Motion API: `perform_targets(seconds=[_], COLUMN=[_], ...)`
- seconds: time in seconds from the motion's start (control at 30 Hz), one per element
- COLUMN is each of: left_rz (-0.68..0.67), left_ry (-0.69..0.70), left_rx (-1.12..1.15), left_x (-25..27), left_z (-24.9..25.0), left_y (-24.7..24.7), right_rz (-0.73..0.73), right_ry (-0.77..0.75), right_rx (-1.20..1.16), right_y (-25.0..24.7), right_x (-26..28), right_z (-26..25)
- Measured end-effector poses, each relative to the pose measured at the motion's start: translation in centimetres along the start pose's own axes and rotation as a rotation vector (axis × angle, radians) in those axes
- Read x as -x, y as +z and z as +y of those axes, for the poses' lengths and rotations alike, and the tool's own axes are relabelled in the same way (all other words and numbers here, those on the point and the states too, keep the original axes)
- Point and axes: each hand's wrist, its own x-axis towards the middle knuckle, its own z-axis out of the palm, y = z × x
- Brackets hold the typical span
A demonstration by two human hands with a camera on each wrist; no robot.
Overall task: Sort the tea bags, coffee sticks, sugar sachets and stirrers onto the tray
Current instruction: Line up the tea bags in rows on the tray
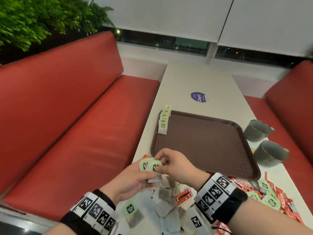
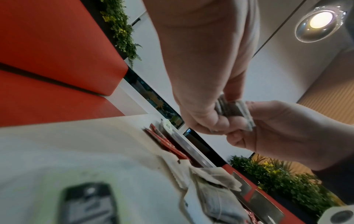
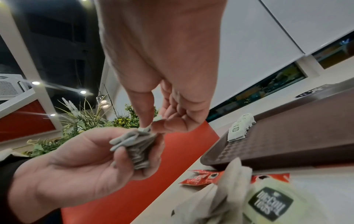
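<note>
Just short of the tray's [image 1: 250, 141] near-left corner, left hand [image 1: 130, 180] clamps a stack of tea bags [image 1: 150, 167], grip curled round it. Right hand [image 1: 176, 164] pinches the top bag's tag, probably squaring the stack to join the row of tea bags [image 1: 164, 122] along the tray's far-left edge.

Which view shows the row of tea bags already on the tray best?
Head view: the whole row of tea bags runs along the tray left edge. Right wrist shows it obliquely, smaller. Left wrist shows only a blurred white scrap, cannot tell.

Red booth benches [image 1: 71, 116], seemingly dark windows [image 1: 160, 42]
</note>
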Motion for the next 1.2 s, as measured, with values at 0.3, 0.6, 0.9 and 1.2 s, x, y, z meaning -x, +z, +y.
perform_targets(seconds=[0.3,0.6,0.9,1.2], left_rz=[0.121,0.204,0.249,0.262], left_ry=[0.088,0.002,0.008,-0.014], left_rx=[0.02,0.164,0.098,0.116], left_x=[-5.9,-9.3,-10.0,-9.8], left_z=[2.7,4.4,4.3,4.0], left_y=[2.2,0.7,-1.5,-1.8], right_rz=[0.12,0.185,0.155,0.084], right_ry=[0.143,0.284,0.434,0.576], right_rx=[-0.277,-0.427,-0.304,-0.202], right_y=[-4.0,-7.6,-7.2,-5.8], right_x=[-2.2,-8.3,-15.9,-18.5], right_z=[2.0,3.5,4.8,4.2])
